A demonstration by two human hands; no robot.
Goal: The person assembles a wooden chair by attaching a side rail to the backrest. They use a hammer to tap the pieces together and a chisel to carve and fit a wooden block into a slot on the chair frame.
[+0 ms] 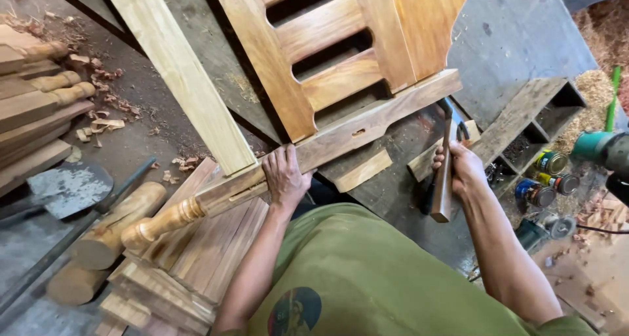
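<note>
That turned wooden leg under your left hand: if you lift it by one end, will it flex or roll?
The turned wooden leg looks like solid timber, so probably stiff and fairly heavy. Its square section under the left hand should resist rolling; only the rounded end might.

Dusty floor point(131, 146), shavings point(105, 121), shovel point(65, 188)

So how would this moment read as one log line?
left hand: pressing turned wooden leg | right hand: gripping hammer | leg against slatted panel

The turned leg point(288, 162) lies across stacked boards point(196, 257) (shovel point(65, 188) to their left), cans point(540, 178) far right.
</note>
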